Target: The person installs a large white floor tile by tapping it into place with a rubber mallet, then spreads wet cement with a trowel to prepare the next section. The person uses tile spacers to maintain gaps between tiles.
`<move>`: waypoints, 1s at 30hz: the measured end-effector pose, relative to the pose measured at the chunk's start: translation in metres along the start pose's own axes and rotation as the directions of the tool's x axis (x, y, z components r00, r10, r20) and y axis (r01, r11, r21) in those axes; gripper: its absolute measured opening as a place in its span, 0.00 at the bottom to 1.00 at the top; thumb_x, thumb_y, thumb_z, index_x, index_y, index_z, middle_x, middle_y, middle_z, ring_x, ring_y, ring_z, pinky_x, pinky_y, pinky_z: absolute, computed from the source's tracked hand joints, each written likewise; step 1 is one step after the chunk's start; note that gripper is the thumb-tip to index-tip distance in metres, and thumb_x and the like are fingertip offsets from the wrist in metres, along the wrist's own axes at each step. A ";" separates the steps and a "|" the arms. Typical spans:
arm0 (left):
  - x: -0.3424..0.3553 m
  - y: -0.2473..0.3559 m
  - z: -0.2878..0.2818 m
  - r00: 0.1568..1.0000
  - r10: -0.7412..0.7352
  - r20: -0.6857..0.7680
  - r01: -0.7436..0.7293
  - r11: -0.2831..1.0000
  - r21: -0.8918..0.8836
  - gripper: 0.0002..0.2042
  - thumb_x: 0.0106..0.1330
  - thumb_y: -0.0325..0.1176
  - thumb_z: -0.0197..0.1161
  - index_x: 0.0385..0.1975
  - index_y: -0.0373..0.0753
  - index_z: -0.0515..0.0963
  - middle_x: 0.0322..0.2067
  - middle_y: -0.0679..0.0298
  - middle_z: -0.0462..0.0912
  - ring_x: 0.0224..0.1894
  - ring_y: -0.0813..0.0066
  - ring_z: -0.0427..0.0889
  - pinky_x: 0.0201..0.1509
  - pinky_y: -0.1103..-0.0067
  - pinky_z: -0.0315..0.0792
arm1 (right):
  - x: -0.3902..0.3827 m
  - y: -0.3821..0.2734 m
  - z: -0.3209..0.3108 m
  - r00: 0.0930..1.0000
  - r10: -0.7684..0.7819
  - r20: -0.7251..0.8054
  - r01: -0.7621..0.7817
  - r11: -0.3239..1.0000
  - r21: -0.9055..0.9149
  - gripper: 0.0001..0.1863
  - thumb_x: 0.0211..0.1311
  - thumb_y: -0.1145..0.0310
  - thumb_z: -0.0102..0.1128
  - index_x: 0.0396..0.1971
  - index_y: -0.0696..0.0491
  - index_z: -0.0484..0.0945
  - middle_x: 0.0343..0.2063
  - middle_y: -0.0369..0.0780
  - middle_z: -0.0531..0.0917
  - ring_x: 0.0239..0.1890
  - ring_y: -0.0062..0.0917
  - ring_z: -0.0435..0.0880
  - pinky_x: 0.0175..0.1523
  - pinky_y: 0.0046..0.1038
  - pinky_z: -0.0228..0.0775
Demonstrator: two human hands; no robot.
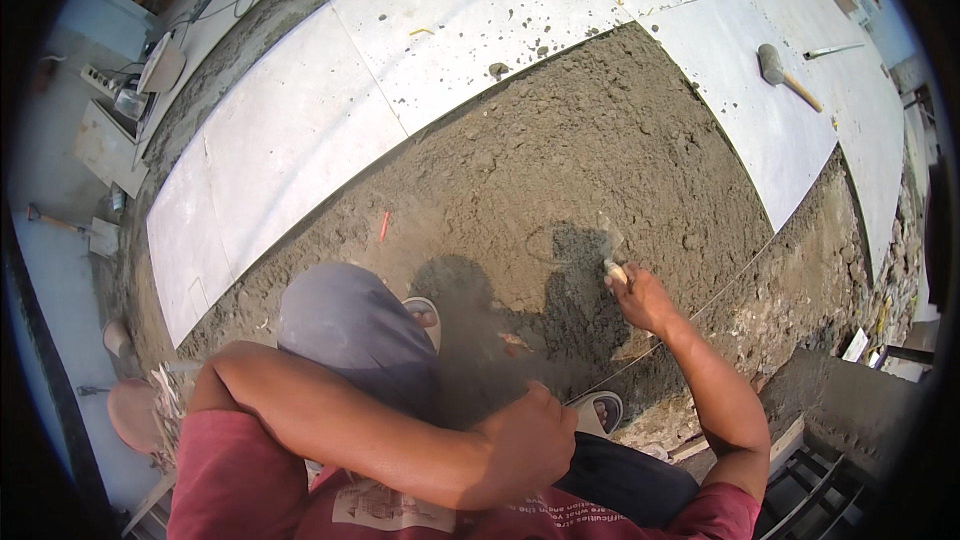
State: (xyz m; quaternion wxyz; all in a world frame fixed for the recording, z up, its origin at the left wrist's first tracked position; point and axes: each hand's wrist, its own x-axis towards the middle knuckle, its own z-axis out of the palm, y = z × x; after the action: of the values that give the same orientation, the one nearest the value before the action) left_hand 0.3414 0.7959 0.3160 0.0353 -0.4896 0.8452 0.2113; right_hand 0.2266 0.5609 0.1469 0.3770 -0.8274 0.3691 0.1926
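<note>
Right hand (642, 298) grips a trowel (612, 258), its blurred blade on the mortar bed (560, 170), angled for smoothing, I judge. Left hand (528, 440) rests curled at my knee, holding nothing, bracing the squat. I see laid tiles (300, 130) bordering the bed, a string line (730, 285) stretched beside my wrist, and a mallet (785, 77) parked on tile.
</note>
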 end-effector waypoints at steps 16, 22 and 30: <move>0.009 0.007 -0.007 0.992 0.072 0.102 -0.072 0.997 -0.011 0.11 0.59 0.35 0.57 0.31 0.35 0.84 0.29 0.62 0.78 0.34 0.68 0.78 0.39 0.73 0.65 | 0.085 -0.114 0.002 0.982 -0.182 0.040 0.180 0.982 0.048 0.22 0.67 0.59 0.52 0.46 0.65 0.76 0.38 0.57 0.83 0.44 0.50 0.83 0.49 0.44 0.73; 0.005 0.008 -0.010 0.994 0.058 0.089 -0.057 0.998 -0.018 0.12 0.60 0.35 0.57 0.33 0.34 0.84 0.32 0.61 0.79 0.35 0.67 0.78 0.42 0.71 0.67 | 0.101 -0.135 -0.004 0.896 -0.355 -0.266 0.260 0.906 -0.334 0.20 0.68 0.61 0.52 0.53 0.59 0.73 0.40 0.53 0.83 0.43 0.47 0.83 0.48 0.46 0.75; -0.013 0.004 -0.024 0.992 0.078 0.103 -0.083 0.996 0.043 0.14 0.63 0.37 0.55 0.38 0.35 0.84 0.36 0.58 0.79 0.40 0.64 0.78 0.49 0.66 0.69 | 0.082 -0.123 -0.027 0.959 -0.220 -0.180 0.133 0.906 -0.401 0.22 0.73 0.57 0.45 0.59 0.54 0.71 0.43 0.49 0.83 0.46 0.46 0.83 0.49 0.45 0.75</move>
State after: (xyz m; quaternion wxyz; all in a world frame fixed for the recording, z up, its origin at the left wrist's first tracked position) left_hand 0.3482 0.7991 0.3432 0.0810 -0.4426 0.8663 0.2169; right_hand 0.3738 0.5565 0.1749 0.1795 -0.9315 0.2869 0.1331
